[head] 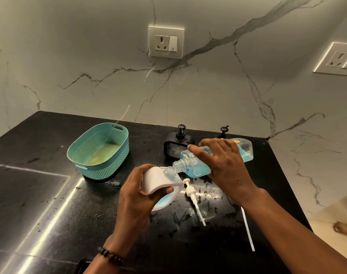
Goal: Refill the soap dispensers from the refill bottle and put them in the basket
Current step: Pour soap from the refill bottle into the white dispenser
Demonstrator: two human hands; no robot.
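The left hand (136, 191) has its fingers and thumb curled round a white soap dispenser (160, 184), tilted, near centre of the black counter (50, 194). The right hand (222, 165) wraps the clear refill bottle (198, 169) of blue soap, tipped so its threaded neck meets the dispenser's opening. To pour well, I judge: keep the neck seated in the mouth, raise the bottle's far end slowly, and level the dispenser before it brims. Its white pump (192, 196) lies just right. 2 black dispensers (178, 143) wait beyond; the teal basket (99, 151) sits far left.
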